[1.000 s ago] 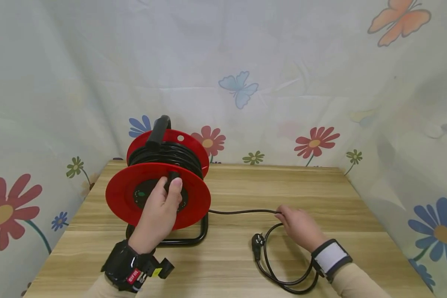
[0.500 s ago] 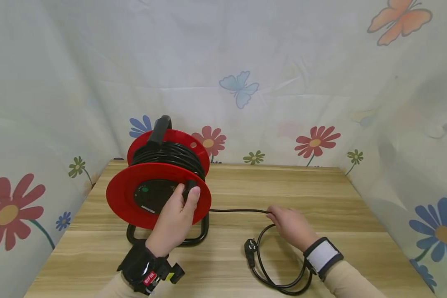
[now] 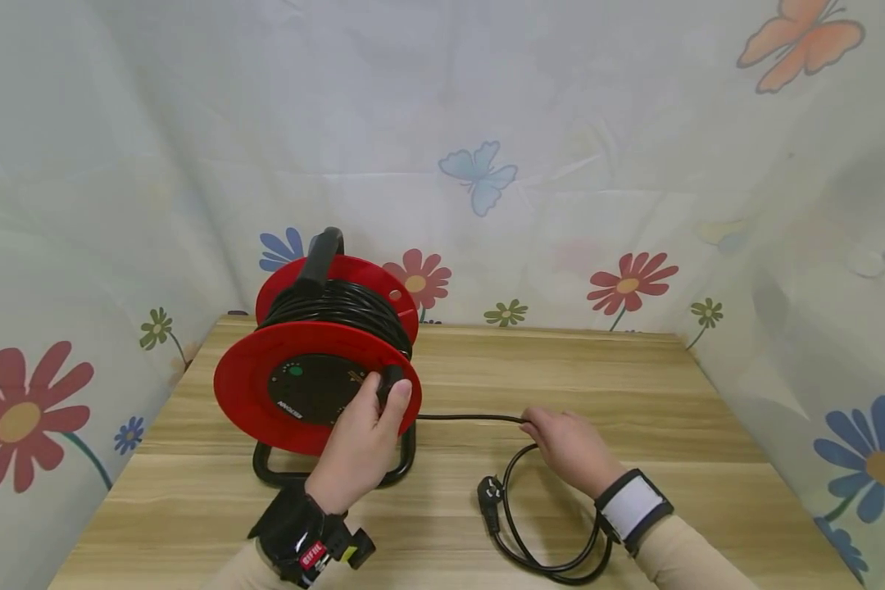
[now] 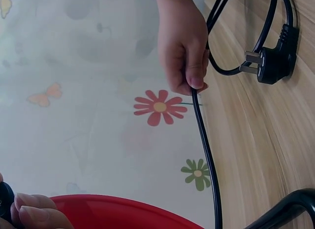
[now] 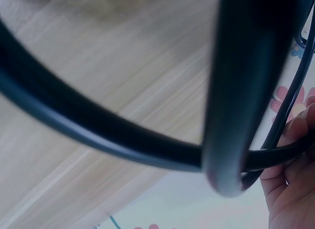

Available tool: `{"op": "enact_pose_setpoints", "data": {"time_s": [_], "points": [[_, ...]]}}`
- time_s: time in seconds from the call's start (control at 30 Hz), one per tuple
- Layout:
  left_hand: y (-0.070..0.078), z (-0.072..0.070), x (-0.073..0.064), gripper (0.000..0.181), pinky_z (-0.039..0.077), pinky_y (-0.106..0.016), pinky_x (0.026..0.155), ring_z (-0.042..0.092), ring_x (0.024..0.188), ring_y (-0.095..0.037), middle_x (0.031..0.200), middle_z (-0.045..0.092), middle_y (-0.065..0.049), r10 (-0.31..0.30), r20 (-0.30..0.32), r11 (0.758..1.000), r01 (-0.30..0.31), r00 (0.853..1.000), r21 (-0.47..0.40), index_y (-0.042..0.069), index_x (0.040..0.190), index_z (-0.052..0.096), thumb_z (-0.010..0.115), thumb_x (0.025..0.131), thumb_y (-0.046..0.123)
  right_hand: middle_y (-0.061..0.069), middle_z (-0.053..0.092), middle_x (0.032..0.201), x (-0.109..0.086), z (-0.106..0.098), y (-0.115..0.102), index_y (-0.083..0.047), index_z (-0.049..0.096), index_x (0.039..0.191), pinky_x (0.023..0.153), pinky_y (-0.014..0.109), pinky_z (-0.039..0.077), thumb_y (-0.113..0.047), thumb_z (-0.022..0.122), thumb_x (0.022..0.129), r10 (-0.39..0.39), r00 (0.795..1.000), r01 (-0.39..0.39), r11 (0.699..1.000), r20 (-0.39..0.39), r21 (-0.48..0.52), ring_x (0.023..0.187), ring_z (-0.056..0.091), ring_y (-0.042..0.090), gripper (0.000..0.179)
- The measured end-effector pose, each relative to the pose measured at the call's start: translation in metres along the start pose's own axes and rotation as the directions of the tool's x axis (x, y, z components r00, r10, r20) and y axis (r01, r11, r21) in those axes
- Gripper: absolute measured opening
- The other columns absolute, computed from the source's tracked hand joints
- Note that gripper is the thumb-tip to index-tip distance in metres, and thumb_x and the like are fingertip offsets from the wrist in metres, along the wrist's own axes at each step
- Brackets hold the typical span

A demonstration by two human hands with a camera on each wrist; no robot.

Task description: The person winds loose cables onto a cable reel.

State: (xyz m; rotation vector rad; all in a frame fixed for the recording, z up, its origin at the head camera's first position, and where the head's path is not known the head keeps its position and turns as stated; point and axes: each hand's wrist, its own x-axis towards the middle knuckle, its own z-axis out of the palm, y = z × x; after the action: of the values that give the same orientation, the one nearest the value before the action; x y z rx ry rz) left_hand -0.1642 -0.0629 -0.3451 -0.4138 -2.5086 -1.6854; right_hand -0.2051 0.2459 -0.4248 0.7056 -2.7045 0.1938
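A red cable reel (image 3: 243, 385) with black cord wound on it stands on its black tube frame at the left of the table. My left hand (image 3: 357, 451) grips the black crank knob (image 3: 391, 379) on the reel's front disc, at its right side. From the reel a black cord (image 3: 472, 417) runs right to my right hand (image 3: 571, 449), which pinches it between thumb and fingers, as the left wrist view also shows. Past that hand the cord lies in a loose loop, ending in a black plug (image 3: 490, 501) with metal pins. Blurred cord fills much of the right wrist view.
The wood-grain table (image 3: 560, 369) runs back to a white curtain (image 3: 383, 106) printed with flowers and butterflies. The curtain also hangs along both sides. A black carrying handle (image 3: 320, 262) rises from the top of the reel.
My left hand has moved right and slightly down with the crank knob as the reel's disc turned. The right hand has come left towards the reel, and the plug and loop shifted left with it.
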Motion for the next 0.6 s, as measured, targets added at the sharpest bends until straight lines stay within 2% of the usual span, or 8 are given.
{"op": "enact_pose_setpoints", "data": {"time_s": [0.17, 0.4, 0.6], "points": [[0.001, 0.002, 0.000, 0.040, 0.036, -0.031, 0.056, 0.046, 0.067, -0.023, 0.076, 0.046, -0.008, 0.006, 0.001, 1.000, -0.006, 1.000, -0.001, 0.013, 0.095, 0.044, 0.040, 0.098, 0.052, -0.005, 0.068, 0.076, -0.002, 0.000, 0.002, -0.013, 0.061, 0.093, 0.062, 0.039, 0.052, -0.022, 0.058, 0.095, 0.002, 1.000, -0.002, 1.000, 0.004, -0.001, 0.064, 0.059, 0.011, 0.010], [-0.006, 0.009, 0.002, 0.038, 0.034, -0.031, 0.056, 0.046, 0.069, -0.022, 0.077, 0.045, -0.008, -0.026, 0.016, 1.000, 0.026, 1.000, 0.009, 0.013, 0.098, 0.045, 0.041, 0.098, 0.051, -0.005, 0.066, 0.072, -0.007, 0.003, 0.008, -0.014, 0.059, 0.091, 0.059, 0.038, 0.050, -0.018, 0.061, 0.093, 0.035, 0.999, -0.036, 0.999, 0.035, 0.005, 0.060, 0.055, 0.008, 0.004], [-0.011, 0.010, 0.003, 0.038, 0.032, -0.030, 0.055, 0.045, 0.068, -0.023, 0.078, 0.045, -0.008, -0.043, 0.031, 0.999, 0.042, 0.999, 0.006, 0.013, 0.095, 0.047, 0.042, 0.098, 0.051, 0.000, 0.070, 0.077, -0.014, 0.000, 0.014, -0.011, 0.059, 0.094, 0.062, 0.041, 0.051, -0.016, 0.061, 0.093, 0.051, 0.997, -0.052, 0.999, 0.056, 0.014, 0.064, 0.060, 0.013, 0.005]]}}
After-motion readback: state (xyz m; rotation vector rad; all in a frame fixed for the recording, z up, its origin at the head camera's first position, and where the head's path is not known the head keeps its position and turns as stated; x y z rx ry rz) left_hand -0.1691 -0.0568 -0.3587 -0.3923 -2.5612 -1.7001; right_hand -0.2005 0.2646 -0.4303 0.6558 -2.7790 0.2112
